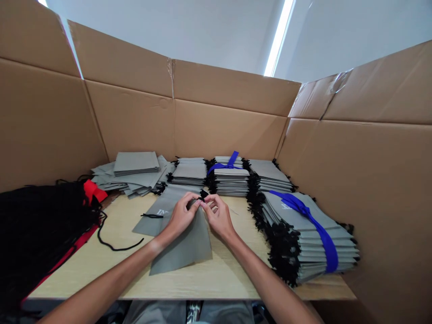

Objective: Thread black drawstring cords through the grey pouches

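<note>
A heap of loose black cords [37, 229] sits within reach. At table centre, the left hand [180, 216] and right hand [219, 216] pinch a flat grey fabric pouch [187, 245] at its mouth, steadying it; blue-ribboned grey pouch bundles [303, 234] lie rightward.

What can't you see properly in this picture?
Head view only:
- White word on the gray bag: left hand covers most letters.
- Black cord end: fingers of both hands pinch over it; right hand.
- Black cord pile: cut off by left edge.
- Tied bag stack: print hidden under blue ribbon.
</note>
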`<state>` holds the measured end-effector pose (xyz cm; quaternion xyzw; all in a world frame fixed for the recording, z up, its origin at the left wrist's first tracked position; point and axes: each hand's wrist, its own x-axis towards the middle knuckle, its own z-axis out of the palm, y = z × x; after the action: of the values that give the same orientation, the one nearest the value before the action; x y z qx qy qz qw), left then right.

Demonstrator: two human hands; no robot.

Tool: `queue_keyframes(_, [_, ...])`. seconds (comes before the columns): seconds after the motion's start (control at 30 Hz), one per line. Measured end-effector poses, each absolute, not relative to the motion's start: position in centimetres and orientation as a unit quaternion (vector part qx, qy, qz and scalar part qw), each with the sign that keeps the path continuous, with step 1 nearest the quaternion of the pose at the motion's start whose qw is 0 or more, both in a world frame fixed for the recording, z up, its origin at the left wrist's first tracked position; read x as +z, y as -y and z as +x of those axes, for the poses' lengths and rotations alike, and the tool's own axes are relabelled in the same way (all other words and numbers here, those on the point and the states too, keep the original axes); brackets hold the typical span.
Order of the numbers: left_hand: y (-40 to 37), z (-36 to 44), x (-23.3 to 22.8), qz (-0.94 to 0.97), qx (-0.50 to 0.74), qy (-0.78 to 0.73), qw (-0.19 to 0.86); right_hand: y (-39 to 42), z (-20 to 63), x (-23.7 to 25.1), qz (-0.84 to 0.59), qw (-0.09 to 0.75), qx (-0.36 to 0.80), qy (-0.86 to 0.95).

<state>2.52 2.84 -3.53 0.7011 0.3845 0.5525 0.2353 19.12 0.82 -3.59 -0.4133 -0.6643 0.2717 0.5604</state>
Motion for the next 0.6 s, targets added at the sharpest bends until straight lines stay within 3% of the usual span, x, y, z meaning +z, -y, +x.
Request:
queue_keyframes(0.27, [-2.7, 2.2, -3.7, 0.736, 0.506, -0.426, 0.143, -0.9, 18.5, -4.7, -0.473, 0.558, 0.254, 0.633])
queue_keyframes(0.43, [-3.3, 1.8, -3.4, 0.735, 0.472, -0.437, 0.213, -1.2, 19.2, -4.4, -0.447, 0.540, 0.259, 0.665])
queue_keyframes(0.6, [-3.5, 0.7, -2.5, 0.741, 0.414, -0.398, 0.348, -1.5, 19.7, -4.7, -0.435, 0.506, 0.271, 0.694])
